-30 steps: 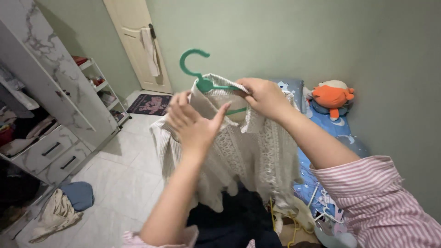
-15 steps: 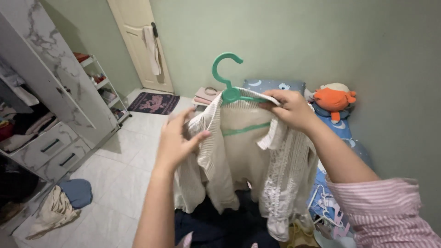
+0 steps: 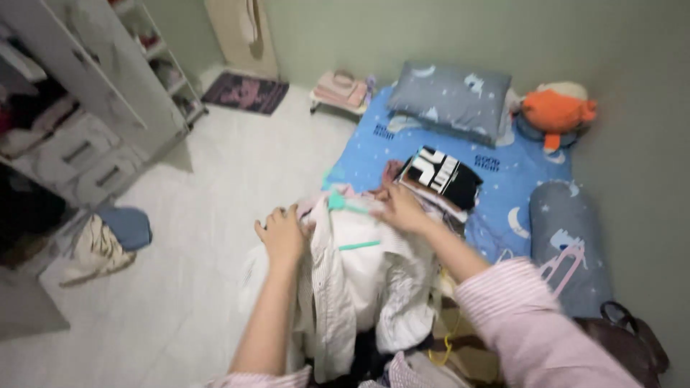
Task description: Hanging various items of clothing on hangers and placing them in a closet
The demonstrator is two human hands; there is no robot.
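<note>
Beside the blue bed [image 3: 503,172], both hands lower a cream cardigan [image 3: 366,280] on its green hanger [image 3: 345,205]: left hand [image 3: 282,233] clenched on one shoulder, right hand [image 3: 399,208] pinching the other at one o'clock; pile beneath remains unhung.

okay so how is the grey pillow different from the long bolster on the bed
The grey pillow is a flat rectangle, while the bolster is a long cylinder. The pillow lies across the head of the blue sheet; the bolster runs lengthwise along the wall side. A pink hanger rests against the bolster; the pillow is bare. Both have grey covers with a pale moon-and-star print.
</note>
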